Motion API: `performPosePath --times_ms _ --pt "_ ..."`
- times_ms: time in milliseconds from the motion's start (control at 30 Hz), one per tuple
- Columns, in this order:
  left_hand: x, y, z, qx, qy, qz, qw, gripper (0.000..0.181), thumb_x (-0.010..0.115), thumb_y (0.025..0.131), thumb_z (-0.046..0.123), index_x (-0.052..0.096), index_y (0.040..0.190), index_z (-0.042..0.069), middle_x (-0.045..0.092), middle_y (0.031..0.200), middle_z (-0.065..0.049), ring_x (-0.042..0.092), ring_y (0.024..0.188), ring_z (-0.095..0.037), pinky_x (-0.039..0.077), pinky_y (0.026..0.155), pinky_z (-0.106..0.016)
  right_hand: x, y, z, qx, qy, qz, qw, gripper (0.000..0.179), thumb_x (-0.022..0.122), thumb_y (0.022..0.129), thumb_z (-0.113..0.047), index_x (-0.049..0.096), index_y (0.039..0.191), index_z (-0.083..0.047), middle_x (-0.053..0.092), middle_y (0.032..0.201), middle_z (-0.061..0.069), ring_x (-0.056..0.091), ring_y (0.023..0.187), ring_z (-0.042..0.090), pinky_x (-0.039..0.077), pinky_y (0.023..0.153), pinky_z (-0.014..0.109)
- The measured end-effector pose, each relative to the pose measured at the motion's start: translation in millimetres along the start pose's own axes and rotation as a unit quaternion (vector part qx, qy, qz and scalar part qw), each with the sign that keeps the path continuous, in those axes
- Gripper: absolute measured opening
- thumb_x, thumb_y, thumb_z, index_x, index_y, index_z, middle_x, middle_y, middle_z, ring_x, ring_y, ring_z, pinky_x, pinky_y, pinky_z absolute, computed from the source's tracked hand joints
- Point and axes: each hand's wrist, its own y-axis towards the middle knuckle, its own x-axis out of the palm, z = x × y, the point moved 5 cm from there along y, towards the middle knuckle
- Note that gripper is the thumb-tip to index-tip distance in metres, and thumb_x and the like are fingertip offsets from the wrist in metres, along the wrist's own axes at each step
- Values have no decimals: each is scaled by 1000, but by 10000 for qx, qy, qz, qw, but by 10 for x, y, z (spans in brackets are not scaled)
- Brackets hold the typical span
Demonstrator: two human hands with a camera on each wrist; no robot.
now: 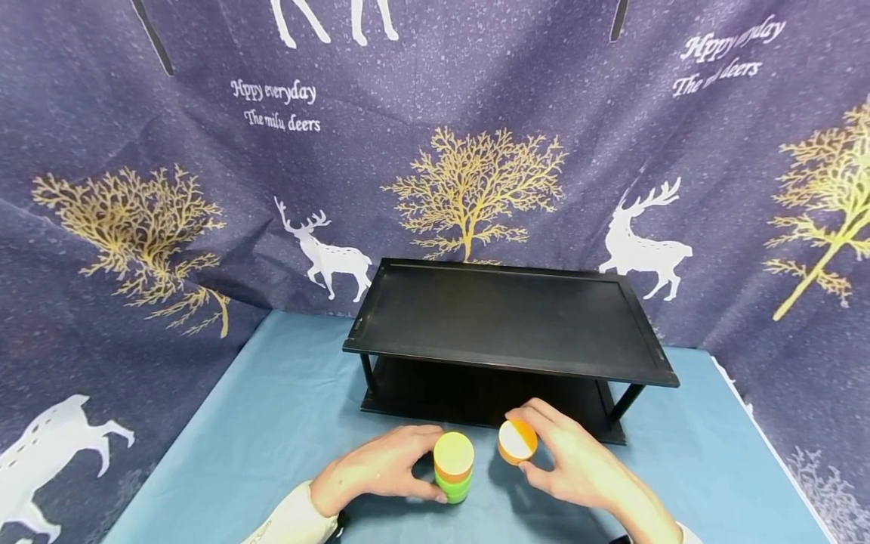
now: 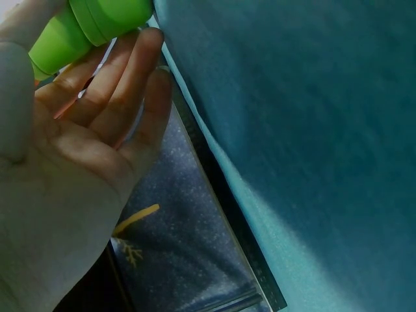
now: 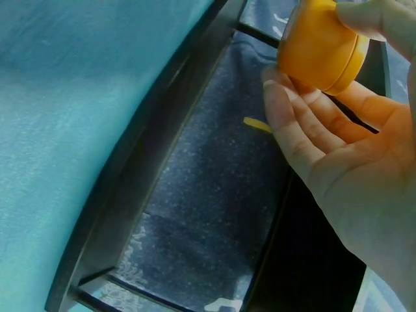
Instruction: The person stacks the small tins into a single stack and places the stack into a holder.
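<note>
My left hand point(image 1: 397, 461) grips a short upright stack from its left side, thumb near and fingers behind. The stack has a green lower part point(image 1: 451, 491), an orange band above it and a pale yellow round top point(image 1: 453, 452). In the left wrist view, the green part point(image 2: 110, 23) shows ridged, rounded sections beside the fingers. To the right, my right hand point(image 1: 571, 461) pinches a small round orange piece point(image 1: 516, 442) between thumb and fingers, its face partly white. The right wrist view shows its smooth orange side point(image 3: 318, 49) and rim. A gap separates it from the stack.
Behind the hands stands a black two-level rack point(image 1: 503, 321), its lower shelf point(image 1: 435, 389) close to the right fingertips. Blue cloth point(image 1: 285, 393) covers the table. A dark printed curtain point(image 1: 381, 151) hangs behind and at the sides.
</note>
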Motion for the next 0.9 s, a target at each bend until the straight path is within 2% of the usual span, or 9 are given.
performPosePath --times_ms 400,600,900 --pt "-9 -10 30 225 170 89 9996 51 85 87 54 66 129 32 62 112 21 59 100 4 54 93 -23 -95 81 -135 -396 96 280 9988 63 90 76 -12 64 133 -20 59 123 -17 60 103 3 58 92 28" --pt "-9 -12 17 175 170 99 9997 52 85 87 55 65 129 32 62 113 21 60 101 4 54 93 -23 -134 103 -199 -570 100 418 9974 66 89 75 -11 63 134 -21 59 124 -15 61 104 4 57 92 27" --pt "-12 -10 19 177 127 107 9997 51 86 86 54 66 128 33 62 113 22 60 101 4 54 94 -23 -176 132 -248 -761 126 492 9958 68 87 78 -11 60 138 -23 61 125 -11 62 105 6 50 98 16"
